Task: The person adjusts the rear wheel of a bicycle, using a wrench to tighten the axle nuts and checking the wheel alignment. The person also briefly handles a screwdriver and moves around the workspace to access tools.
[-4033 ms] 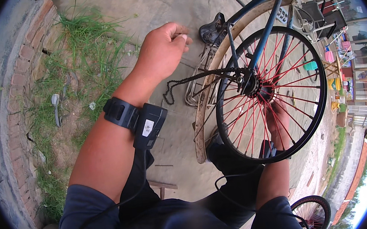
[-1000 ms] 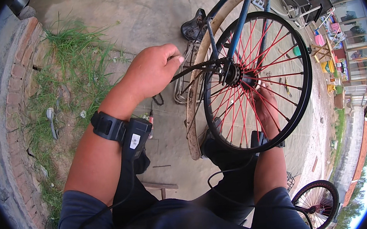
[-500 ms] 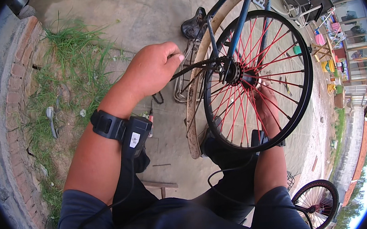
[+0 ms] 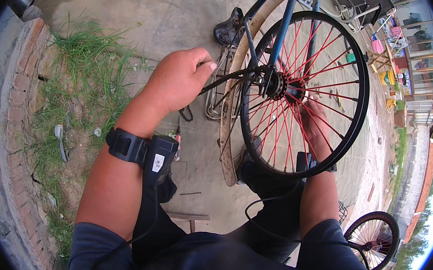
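My left hand is closed, thumb against curled fingers, at the loose end of a dark bicycle chain. Part of the chain passes under that hand, and a short length dangles below it. From there the chain runs right to the sprocket at the hub of a black-rimmed wheel with red spokes. Behind those spokes, my right hand has its fingers closed at the far side of the hub, partly hidden. The wheel sits between the blue tubes of a bicycle frame, beside a rusty, pale mudguard.
A bicycle saddle lies beyond the chain on the concrete. Grass and a brick edging border the left. Another wheel is at the lower right; folding chairs stand far right. Cables run along both my arms.
My left hand has risen very slightly with the chain. The wheel and my right hand look almost the same.
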Demonstrator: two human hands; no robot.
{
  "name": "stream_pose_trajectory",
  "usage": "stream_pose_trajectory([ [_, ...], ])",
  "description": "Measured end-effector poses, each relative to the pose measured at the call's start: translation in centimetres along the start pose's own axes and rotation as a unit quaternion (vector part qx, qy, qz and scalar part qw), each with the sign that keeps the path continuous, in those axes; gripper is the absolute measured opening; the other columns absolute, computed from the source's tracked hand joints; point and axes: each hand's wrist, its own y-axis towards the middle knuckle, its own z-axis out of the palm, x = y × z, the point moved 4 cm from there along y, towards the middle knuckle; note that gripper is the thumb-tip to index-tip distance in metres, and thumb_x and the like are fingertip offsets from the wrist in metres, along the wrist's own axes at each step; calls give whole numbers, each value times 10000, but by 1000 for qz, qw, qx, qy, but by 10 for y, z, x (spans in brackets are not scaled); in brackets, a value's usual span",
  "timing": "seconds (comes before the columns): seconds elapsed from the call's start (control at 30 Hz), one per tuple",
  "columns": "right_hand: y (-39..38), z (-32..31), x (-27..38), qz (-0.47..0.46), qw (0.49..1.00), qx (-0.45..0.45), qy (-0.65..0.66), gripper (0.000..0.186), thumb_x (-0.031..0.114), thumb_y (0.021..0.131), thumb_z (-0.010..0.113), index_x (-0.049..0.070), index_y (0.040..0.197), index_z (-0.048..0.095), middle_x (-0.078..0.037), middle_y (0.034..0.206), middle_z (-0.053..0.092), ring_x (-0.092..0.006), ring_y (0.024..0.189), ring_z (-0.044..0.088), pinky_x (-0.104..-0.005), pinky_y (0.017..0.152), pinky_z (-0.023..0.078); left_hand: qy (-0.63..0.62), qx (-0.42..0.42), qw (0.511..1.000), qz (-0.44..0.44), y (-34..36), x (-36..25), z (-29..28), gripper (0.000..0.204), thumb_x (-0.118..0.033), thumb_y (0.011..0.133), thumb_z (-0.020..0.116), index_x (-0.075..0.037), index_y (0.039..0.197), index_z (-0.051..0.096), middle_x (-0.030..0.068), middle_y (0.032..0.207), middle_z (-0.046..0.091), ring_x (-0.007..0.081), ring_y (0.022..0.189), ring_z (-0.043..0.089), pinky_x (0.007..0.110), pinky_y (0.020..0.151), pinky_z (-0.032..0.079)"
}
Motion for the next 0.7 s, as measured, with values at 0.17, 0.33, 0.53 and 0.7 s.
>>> stream_pose_trajectory([
  [0.17, -12, 18, 19, 68, 995, -21, 76, 178, 167, 1066, 527, 114, 1236, 544, -26, 877, 605, -189, 758, 650, -334, 681, 565, 7, 6, 1000, -7, 0, 1, -2, 256, -263, 957, 616, -12, 974, 666, 194, 779, 656, 373, 725, 630, 453, 666, 488],
  [0.33, -7, 8, 8, 41, 997, -5, 61, 189, 157, 1062, 536, 104, 1243, 549, -38, 926, 615, -195, 775, 652, -341, 702, 577, 4, 11, 1000, -13, 0, 0, -2, 260, -265, 954, 616, -12, 980, 668, 197, 791, 662, 375, 736, 635, 452, 676, 492],
  [0.53, 6, -9, -9, -91, 993, 42, -63, 196, 159, 1059, 541, 93, 1244, 554, -37, 923, 620, -200, 789, 663, -347, 707, 585, 8, -2, 1000, 7, -1, 1, 1, 242, -230, 968, 633, 9, 932, 636, 124, 695, 583, 193, 640, 525, 363, 627, 451],
  [0.7, 6, -8, -10, -91, 993, 50, -59, 185, 162, 1056, 549, 86, 1224, 565, -41, 916, 627, -204, 785, 667, -349, 711, 590, 11, -4, 1000, 2, -1, 2, 0, 244, -232, 969, 632, 9, 935, 636, 126, 699, 589, 192, 639, 525, 363, 628, 453],
])
